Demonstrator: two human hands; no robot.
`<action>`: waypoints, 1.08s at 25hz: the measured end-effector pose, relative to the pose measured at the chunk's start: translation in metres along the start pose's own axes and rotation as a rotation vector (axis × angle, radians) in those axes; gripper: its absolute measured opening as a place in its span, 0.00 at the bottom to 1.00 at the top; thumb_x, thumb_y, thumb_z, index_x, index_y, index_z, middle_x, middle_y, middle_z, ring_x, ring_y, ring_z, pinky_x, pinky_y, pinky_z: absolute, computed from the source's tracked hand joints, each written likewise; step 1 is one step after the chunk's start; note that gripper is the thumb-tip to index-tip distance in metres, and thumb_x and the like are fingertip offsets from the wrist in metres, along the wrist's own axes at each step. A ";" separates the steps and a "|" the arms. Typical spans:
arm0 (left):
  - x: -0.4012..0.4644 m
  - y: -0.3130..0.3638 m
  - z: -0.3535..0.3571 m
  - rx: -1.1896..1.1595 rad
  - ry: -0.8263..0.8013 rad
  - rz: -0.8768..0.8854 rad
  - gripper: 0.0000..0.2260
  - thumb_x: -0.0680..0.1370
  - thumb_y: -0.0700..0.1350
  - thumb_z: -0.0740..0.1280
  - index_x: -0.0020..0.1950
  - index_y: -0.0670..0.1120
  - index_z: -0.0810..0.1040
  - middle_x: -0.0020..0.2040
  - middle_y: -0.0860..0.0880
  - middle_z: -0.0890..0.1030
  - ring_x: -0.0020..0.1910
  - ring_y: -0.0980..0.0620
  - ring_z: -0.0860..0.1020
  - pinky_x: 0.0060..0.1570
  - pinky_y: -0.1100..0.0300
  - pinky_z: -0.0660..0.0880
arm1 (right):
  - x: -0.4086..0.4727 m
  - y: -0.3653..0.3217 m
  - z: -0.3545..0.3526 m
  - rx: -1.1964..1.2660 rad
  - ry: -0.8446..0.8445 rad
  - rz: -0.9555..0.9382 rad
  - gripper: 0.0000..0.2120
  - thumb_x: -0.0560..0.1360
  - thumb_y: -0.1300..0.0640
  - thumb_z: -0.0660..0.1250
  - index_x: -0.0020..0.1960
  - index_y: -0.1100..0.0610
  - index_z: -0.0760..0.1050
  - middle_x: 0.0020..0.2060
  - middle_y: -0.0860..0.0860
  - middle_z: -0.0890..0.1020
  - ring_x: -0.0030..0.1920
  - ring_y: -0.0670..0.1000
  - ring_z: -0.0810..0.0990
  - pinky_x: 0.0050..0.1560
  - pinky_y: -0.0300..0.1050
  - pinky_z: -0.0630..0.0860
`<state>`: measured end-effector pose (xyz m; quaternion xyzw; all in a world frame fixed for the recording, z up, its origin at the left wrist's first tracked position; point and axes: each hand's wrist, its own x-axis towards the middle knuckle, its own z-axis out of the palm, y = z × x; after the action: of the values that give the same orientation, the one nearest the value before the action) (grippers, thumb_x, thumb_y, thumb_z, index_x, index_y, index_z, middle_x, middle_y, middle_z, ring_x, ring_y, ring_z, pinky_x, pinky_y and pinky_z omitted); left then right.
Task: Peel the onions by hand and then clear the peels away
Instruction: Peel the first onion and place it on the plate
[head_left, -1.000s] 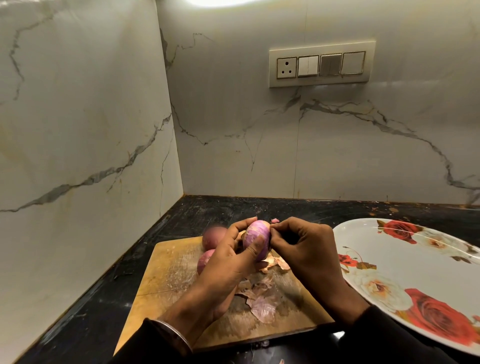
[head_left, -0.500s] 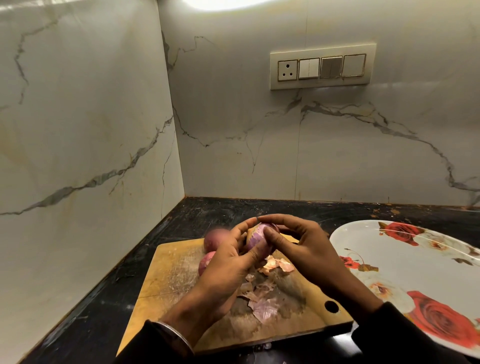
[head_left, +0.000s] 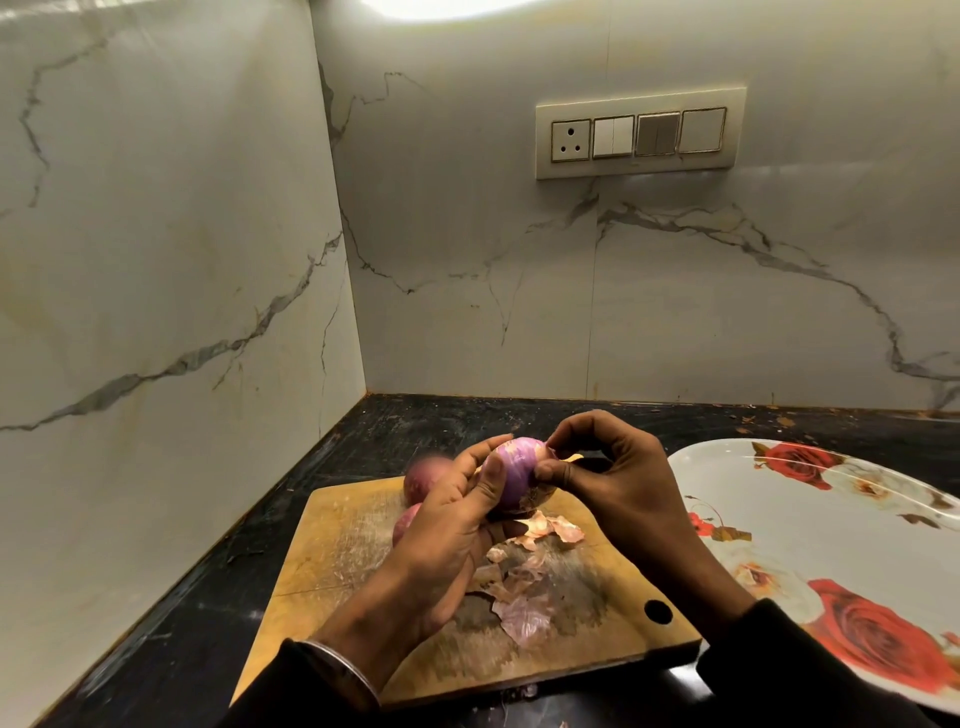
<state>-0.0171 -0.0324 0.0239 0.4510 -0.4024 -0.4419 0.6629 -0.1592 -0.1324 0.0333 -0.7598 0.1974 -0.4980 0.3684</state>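
My left hand (head_left: 447, 525) grips a purple, partly peeled onion (head_left: 514, 467) above the wooden cutting board (head_left: 332, 561). My right hand (head_left: 618, 483) pinches a flap of skin at the onion's right end with thumb and fingertips. Two more red onions lie on the board behind my left hand: one at the far edge (head_left: 423, 475), another (head_left: 406, 522) mostly hidden by my palm. Loose peels (head_left: 524, 587) are scattered over the board's middle, below the held onion.
A large white platter with red roses (head_left: 831, 540) sits on the black counter (head_left: 171, 623) right of the board. Marble walls close the corner at the left and back. A switch panel (head_left: 640, 134) is on the back wall.
The onion has been turned in my left hand. My right hand's fingers shifted from over the onion's top to its right end, pinching skin there.
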 end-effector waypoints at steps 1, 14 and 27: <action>0.000 0.000 0.000 0.011 -0.007 0.003 0.19 0.77 0.50 0.62 0.66 0.48 0.75 0.56 0.46 0.84 0.55 0.47 0.84 0.54 0.52 0.78 | 0.000 0.000 0.000 -0.004 -0.012 0.006 0.10 0.67 0.60 0.77 0.46 0.53 0.79 0.40 0.47 0.82 0.46 0.46 0.82 0.45 0.42 0.82; -0.002 -0.001 -0.001 0.066 -0.012 0.013 0.19 0.77 0.51 0.62 0.65 0.46 0.76 0.53 0.45 0.85 0.53 0.47 0.84 0.51 0.54 0.79 | 0.000 0.000 0.000 -0.008 -0.074 0.031 0.07 0.70 0.62 0.75 0.43 0.53 0.78 0.37 0.50 0.81 0.38 0.47 0.79 0.38 0.41 0.79; 0.000 0.005 -0.001 -0.033 0.063 -0.038 0.23 0.78 0.57 0.60 0.67 0.44 0.75 0.55 0.36 0.83 0.49 0.40 0.84 0.44 0.51 0.81 | -0.006 -0.014 0.009 0.094 -0.078 -0.077 0.10 0.72 0.69 0.72 0.45 0.55 0.78 0.41 0.50 0.83 0.44 0.50 0.83 0.41 0.41 0.80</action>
<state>-0.0149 -0.0306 0.0281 0.4611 -0.3653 -0.4467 0.6741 -0.1542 -0.1162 0.0378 -0.7675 0.1300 -0.4906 0.3917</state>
